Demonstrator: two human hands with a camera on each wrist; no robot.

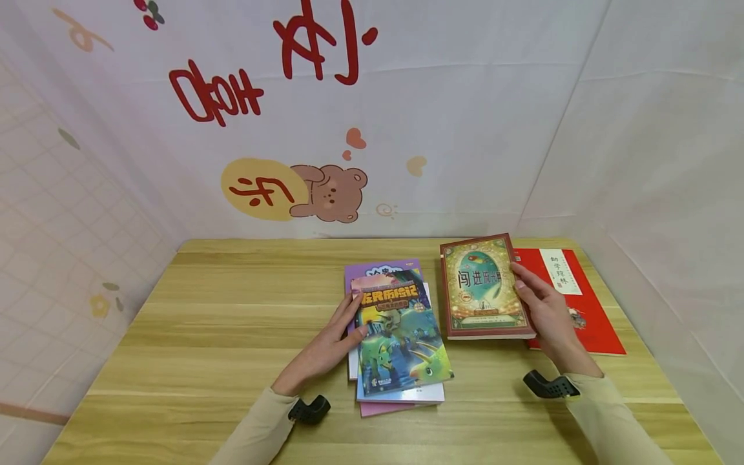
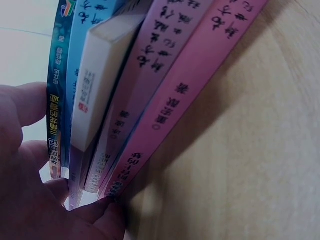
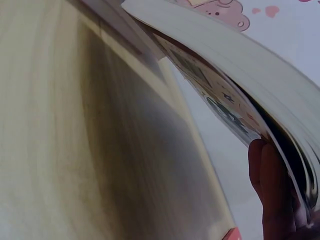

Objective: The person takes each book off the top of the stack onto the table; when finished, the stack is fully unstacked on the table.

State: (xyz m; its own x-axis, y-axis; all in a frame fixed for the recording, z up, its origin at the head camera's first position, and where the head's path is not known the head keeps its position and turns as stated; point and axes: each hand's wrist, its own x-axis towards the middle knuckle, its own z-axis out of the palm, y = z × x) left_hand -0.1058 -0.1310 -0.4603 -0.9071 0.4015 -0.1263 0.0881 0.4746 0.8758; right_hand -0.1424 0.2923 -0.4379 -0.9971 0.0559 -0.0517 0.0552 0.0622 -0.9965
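Observation:
My right hand (image 1: pixel 546 313) grips a thick book (image 1: pixel 482 290) with a green and gold cover and dark red border by its right edge, fingers under the back cover. The right wrist view shows its page edges (image 3: pixel 250 60) and the fingers (image 3: pixel 272 185) beneath, with the book lifted over the table. My left hand (image 1: pixel 328 345) rests against the left side of a book stack, its fingers touching the spines. On top lies a dinosaur comic book (image 1: pixel 401 336). Below it, the left wrist view shows a blue book (image 2: pixel 82 55), a white one (image 2: pixel 100 85) and pink ones (image 2: pixel 175 95).
A red book (image 1: pixel 599 316) lies at the table's right side, partly behind the held book and right hand. A purple book (image 1: pixel 354 268) sticks out at the stack's back. The wooden table (image 1: pixel 232 290) meets a printed cloth backdrop (image 1: pixel 465 97) at the rear.

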